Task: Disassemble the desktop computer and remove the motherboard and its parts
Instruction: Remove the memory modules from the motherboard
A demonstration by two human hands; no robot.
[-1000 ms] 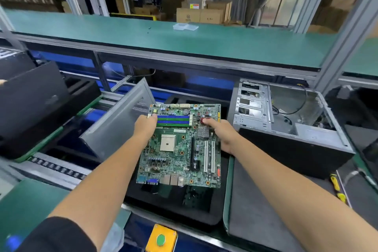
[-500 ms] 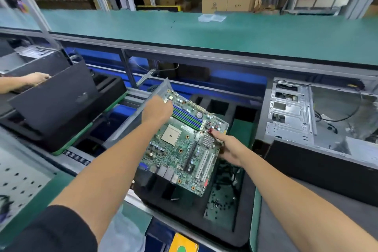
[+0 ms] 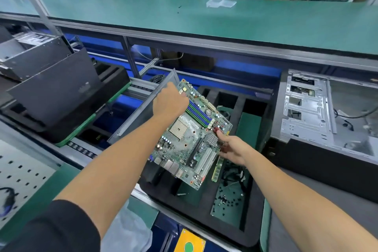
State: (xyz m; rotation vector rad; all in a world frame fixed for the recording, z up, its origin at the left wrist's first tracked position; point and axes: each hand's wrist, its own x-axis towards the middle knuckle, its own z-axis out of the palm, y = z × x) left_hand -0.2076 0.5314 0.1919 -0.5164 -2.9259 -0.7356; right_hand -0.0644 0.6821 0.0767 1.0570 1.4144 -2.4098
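The motherboard (image 3: 192, 133) is held in the air, tilted, above a black foam tray (image 3: 235, 229) set on the near surface. Its far left edge is gripped by the left hand (image 3: 169, 102), fingers curled over the board near the blue and green memory slots (image 3: 199, 111). Its right edge is pinched by the right hand (image 3: 233, 149), thumb laid on top beside a small finned heatsink (image 3: 211, 140), the other fingers under the board. Both grips are thus clenched on the board.

The square CPU socket (image 3: 180, 129) is seen near the board's middle; the white expansion slots (image 3: 204, 161) and the metal rear ports (image 3: 171, 166) lie toward the near end.

In the tray, a memory stick (image 3: 217, 169) lies in the compartment just right of the board, with dark cables (image 3: 235, 176) beside it and loose black screws (image 3: 229, 200) scattered nearer the camera.

A grey metal side panel (image 3: 143, 114) leans behind the left hand, tilted against the conveyor. The opened computer case (image 3: 319, 120) lies on its side to the right, interior bare metal exposed. A second dark case (image 3: 55, 90) is noted at left on the conveyor. A clear plastic tray (image 3: 221, 3) rests on the far green surface (image 3: 122, 12). A yellow box with a green button (image 3: 189, 243) is seen at the bottom edge.
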